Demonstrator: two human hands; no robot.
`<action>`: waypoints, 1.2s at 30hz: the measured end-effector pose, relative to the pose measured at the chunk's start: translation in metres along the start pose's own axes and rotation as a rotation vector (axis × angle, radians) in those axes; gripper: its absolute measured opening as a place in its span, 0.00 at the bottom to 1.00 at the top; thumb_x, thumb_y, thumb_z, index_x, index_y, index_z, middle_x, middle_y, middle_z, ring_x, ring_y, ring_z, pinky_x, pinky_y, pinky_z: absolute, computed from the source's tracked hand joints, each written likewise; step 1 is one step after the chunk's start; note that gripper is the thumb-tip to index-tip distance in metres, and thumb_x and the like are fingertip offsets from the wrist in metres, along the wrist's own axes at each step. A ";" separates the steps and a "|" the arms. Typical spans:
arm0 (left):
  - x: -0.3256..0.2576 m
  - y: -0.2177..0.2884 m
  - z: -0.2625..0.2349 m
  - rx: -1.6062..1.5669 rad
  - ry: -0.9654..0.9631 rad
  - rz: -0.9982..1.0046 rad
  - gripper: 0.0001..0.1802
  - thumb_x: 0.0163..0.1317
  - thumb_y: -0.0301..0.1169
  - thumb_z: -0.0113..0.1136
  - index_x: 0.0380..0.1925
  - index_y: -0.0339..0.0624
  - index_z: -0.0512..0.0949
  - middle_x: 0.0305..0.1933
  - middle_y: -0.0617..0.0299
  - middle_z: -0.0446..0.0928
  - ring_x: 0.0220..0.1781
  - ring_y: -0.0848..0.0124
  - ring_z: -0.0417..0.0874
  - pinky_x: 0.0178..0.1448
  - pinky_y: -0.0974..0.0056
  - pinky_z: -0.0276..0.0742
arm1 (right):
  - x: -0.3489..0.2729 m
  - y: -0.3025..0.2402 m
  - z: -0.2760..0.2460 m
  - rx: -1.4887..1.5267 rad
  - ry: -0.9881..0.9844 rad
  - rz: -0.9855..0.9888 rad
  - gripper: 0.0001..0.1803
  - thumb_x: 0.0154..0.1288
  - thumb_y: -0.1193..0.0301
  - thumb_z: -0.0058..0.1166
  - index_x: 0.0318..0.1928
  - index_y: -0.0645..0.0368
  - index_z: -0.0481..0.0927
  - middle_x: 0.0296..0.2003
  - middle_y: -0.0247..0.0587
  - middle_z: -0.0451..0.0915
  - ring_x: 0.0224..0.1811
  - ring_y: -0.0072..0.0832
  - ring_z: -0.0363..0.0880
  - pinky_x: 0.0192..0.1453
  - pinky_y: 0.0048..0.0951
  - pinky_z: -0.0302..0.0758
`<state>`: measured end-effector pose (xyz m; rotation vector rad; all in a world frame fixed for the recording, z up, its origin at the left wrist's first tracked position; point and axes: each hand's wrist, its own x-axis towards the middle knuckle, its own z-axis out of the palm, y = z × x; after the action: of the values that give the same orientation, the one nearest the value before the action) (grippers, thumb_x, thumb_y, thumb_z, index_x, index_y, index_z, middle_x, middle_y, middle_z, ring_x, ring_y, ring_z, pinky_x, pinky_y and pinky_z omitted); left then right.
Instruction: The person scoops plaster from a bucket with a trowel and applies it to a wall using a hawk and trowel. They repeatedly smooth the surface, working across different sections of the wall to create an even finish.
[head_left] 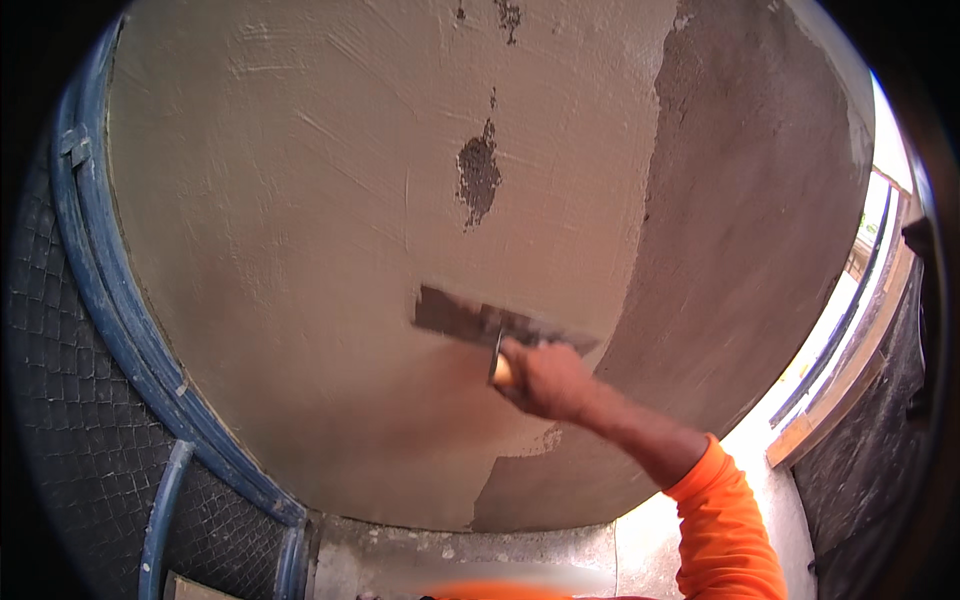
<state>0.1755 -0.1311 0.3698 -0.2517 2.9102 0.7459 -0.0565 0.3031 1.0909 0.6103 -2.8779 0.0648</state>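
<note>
My right hand (553, 380) is closed round the handle of a plastering trowel (460, 316). The trowel's long metal blade lies against or very near the wall, tilted down toward the right. Smooth, wet-looking light plaster (300, 260) covers most of the wall around it. To the right of the blade runs a ragged edge, beyond which a darker, rougher strip of wall (740, 200) shows. Above the trowel, a small dark patch (478, 175) breaks the light coat. My left hand is out of the picture.
On the left, blue metal posts (95, 230) border the wall, with wire mesh (80, 420) over dark sheeting beside them. A pale concrete ledge (440, 550) runs below. At the right, a wooden board (850, 350) stands by a bright opening.
</note>
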 end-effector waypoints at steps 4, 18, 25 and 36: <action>0.016 0.021 0.013 -0.248 0.087 -0.247 0.09 0.56 0.34 0.67 0.34 0.41 0.82 0.35 0.54 0.86 0.40 0.58 0.88 0.47 0.55 0.84 | 0.029 0.001 -0.098 0.079 0.210 -0.018 0.19 0.73 0.57 0.60 0.49 0.59 0.74 0.32 0.48 0.86 0.36 0.38 0.89 0.44 0.42 0.87; 0.051 0.052 -0.013 -0.862 0.231 -0.366 0.10 0.57 0.24 0.67 0.38 0.36 0.81 0.32 0.58 0.83 0.35 0.67 0.85 0.42 0.61 0.82 | 0.072 0.001 -0.140 0.803 0.580 -0.194 0.18 0.72 0.54 0.64 0.38 0.54 0.74 0.21 0.26 0.74 0.18 0.14 0.71 0.19 0.22 0.72; -0.016 0.005 -0.027 -0.780 0.038 -0.696 0.05 0.59 0.27 0.65 0.30 0.38 0.78 0.30 0.60 0.82 0.32 0.67 0.84 0.37 0.61 0.82 | -0.001 0.039 -0.161 0.662 0.363 -0.136 0.22 0.70 0.47 0.64 0.41 0.52 0.76 0.24 0.28 0.78 0.23 0.16 0.77 0.23 0.27 0.76; 0.034 0.050 -0.022 -0.486 0.049 -0.458 0.10 0.60 0.37 0.63 0.30 0.42 0.80 0.31 0.56 0.84 0.33 0.62 0.85 0.37 0.54 0.81 | 0.021 -0.011 -0.097 -0.116 -0.008 -0.061 0.22 0.71 0.54 0.61 0.45 0.62 0.77 0.29 0.50 0.85 0.33 0.46 0.87 0.40 0.47 0.82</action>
<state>0.1310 -0.1026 0.4063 -0.9500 2.5054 1.3416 -0.0526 0.2931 1.1900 0.6760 -2.8441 -0.1131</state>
